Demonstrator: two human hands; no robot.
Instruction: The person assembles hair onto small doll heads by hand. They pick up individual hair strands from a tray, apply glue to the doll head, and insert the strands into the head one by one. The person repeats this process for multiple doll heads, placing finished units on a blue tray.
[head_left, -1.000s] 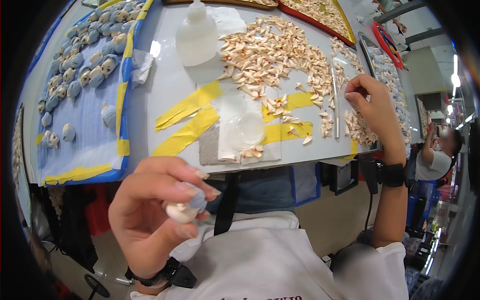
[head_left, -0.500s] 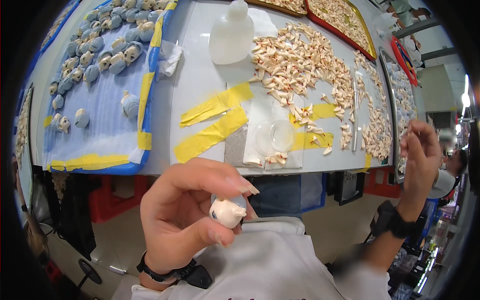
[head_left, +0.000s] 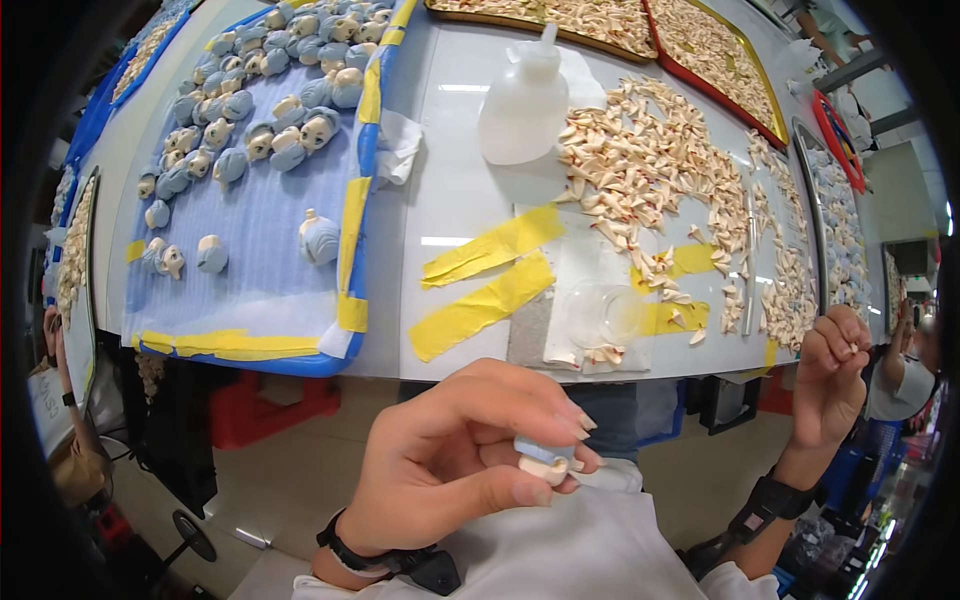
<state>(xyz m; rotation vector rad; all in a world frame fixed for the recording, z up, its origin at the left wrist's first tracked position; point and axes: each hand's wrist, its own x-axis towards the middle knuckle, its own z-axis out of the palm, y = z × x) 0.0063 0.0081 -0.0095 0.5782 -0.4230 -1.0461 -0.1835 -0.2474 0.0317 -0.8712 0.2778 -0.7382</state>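
My left hand is closed around a small doll head with pale blue hair, held between thumb and fingers in front of my lap. The head's cream underside shows; its face is turned out of sight. Off to the right, near the table edge, my right hand is raised with its fingers pinched together. A tiny pale spot shows at its fingertips, too small to name. Ahead lies a wide pile of small cream pointed pieces, some red-tipped. Near the front edge sits a clear round dish.
A blue tray lined with cloth carries many similar heads on the left. A translucent squeeze bottle stands beyond the yellow tape strips. A red-and-gold tray of cream pieces lies at the back. Other people are at both sides.
My right hand has come down and its fingers have drawn together. The doll head has turned in my left hand, hiding its face. The whole view has shifted.
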